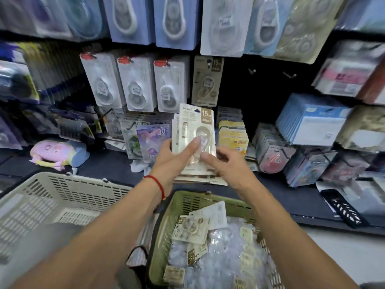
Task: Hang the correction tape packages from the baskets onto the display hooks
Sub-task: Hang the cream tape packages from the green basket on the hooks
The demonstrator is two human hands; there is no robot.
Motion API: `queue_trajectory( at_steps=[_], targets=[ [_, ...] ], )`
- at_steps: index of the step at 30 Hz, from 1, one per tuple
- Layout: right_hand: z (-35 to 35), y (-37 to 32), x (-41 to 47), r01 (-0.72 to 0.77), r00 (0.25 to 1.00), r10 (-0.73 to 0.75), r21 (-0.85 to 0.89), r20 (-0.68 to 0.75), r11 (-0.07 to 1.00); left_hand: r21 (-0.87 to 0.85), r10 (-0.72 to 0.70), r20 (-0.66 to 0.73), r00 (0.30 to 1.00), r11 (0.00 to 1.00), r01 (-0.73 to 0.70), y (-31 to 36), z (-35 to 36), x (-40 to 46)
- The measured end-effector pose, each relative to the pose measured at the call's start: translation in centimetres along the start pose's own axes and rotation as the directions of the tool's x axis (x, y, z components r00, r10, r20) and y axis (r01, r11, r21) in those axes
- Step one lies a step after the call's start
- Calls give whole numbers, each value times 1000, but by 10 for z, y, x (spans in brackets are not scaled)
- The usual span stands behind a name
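Shop display wall ahead: left hand (170, 157) grips a stack of correction tape packages (194, 130) at twelve o'clock above the green basket (166, 226); right hand (227, 163) hovers, fingers loose. Light, stiff, slippery blister cards, best pinched by the edges.

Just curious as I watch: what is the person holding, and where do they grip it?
The left hand grips a stack of beige correction tape packages at its lower left side. The right hand holds nothing.

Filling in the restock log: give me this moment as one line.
left hand: grips stack of beige 15M correction tape packages | right hand: fingers open at stack | green plastic basket: packages remain | hanging: not yet
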State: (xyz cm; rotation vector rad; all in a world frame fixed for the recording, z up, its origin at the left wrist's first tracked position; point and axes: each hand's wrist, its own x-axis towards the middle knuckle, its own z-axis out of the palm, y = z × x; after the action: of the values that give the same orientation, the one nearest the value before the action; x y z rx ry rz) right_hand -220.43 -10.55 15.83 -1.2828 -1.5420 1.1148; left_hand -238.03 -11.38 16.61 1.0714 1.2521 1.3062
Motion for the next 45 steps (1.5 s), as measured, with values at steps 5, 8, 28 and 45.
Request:
queue_trajectory(
  at_steps=[5,8,28,45],
  targets=[
    [-28,-46,34,-42,995,43,14,-89,999,21,64,176,982,997,-69,50,-6,31],
    [-34,-59,45,-28,991,25,-18,-129,999,12,102,186,977,994,-107,50,-14,43],
    [-9,-54,89,121,923,-118,-14,-367,993,16,264,-244,933,963,-268,37,-40,54],
    [10,-49,61,197,978,-203,-106,-45,975,-141,288,-189,939,938,-316,46,-10,44]
  ],
)
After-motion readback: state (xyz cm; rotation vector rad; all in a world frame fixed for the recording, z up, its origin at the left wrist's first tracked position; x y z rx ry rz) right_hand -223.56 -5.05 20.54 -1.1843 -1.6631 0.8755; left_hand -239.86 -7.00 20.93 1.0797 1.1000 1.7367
